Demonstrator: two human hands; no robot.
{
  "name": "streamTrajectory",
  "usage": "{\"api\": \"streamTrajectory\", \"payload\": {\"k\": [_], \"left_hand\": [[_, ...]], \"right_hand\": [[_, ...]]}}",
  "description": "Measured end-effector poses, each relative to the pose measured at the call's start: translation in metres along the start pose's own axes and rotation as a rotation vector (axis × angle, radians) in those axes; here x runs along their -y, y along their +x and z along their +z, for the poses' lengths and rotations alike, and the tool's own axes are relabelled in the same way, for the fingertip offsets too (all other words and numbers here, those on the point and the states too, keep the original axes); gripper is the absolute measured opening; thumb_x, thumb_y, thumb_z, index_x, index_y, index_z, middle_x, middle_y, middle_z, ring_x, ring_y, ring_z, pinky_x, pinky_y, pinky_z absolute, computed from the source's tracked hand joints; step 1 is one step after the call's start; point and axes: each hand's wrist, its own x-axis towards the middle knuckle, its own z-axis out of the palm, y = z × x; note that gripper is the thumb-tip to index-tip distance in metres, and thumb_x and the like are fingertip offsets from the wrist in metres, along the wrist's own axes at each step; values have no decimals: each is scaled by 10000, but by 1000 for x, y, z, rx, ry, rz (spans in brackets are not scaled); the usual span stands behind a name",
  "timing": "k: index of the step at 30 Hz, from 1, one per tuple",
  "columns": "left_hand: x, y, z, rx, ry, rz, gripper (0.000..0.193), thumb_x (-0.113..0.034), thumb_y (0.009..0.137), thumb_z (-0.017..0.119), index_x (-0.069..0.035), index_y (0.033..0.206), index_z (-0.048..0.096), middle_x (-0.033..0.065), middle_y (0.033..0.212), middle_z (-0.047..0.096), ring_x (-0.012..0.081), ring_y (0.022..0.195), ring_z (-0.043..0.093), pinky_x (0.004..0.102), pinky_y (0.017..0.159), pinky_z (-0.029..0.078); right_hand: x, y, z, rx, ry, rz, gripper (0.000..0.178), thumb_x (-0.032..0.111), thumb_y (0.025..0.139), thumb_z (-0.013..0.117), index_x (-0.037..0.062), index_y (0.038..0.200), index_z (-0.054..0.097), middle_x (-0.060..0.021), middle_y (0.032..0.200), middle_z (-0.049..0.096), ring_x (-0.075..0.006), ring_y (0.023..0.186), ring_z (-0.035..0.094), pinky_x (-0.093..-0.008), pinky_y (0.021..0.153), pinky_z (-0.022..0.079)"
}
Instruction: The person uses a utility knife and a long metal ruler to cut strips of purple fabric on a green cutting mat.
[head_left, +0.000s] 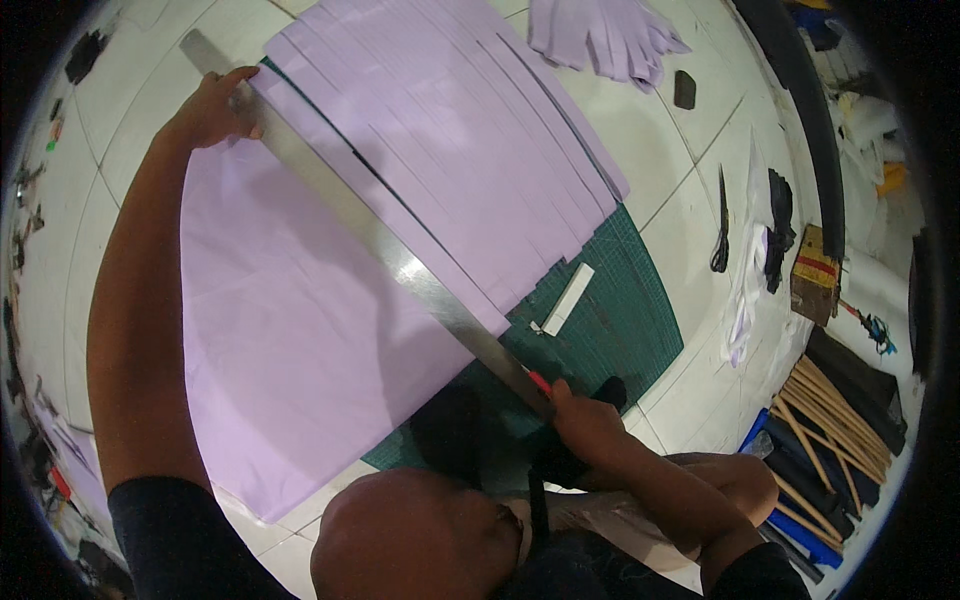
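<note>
A long metal ruler (365, 232) lies diagonally across lilac fabric (290, 310) on a green cutting mat (640, 300). My left hand (215, 112) grips the ruler near its far end, fingers over one edge and thumb at the other. At the near end, my right hand (588, 425) is closed round a slim red cutter (538, 382), held against the ruler's edge; its blade is hidden. To the right of the ruler the fabric is cut into long parallel strips (450, 150), with a narrow dark gap between some. Left of it, the fabric is one wide piece.
On the mat lies a small white bar (568, 300). Lilac strips (605, 40), a dark flat block (684, 90) and black scissors (720, 225) rest on the tiles. Farther right are a cardboard box (815, 275) and wooden sticks (835, 410). My knee (725, 480) is close by.
</note>
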Motion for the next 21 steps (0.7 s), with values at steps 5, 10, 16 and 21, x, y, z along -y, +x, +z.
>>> {"api": "streamTrajectory", "payload": {"k": [5,10,16,21], "left_hand": [[7,-9,-2,-94,-102,3,1089,-235,581,885,-149,1518,338,278,1340,462,439,1250,508,468,1040,474],[-19,-2,-6,-53,110,-104,790,-427,742,733,-146,1437,485,233,1422,469,405,1328,459,476,1102,392],[-58,-4,9,-285,165,-360,492,-390,864,644,-143,1288,612,177,1365,529,376,1250,526,513,1038,437],[-26,6,19,-498,-68,-159,331,-315,835,734,-66,1043,668,115,1024,668,302,959,641,414,851,500]], "right_hand": [[1,-6,-8,2,-3,87,252,236,970,495,42,1115,424,-275,909,679,-472,848,671,-578,724,496],[-6,-10,-24,-311,242,-20,275,257,980,548,43,1116,440,-276,878,656,-492,812,650,-565,712,494],[-32,10,-3,-315,306,-77,292,266,988,539,27,1131,452,-285,934,649,-486,837,657,-573,730,499],[-41,14,7,-269,299,-28,273,268,988,537,55,1137,452,-283,919,654,-490,844,653,-577,720,500]]}}
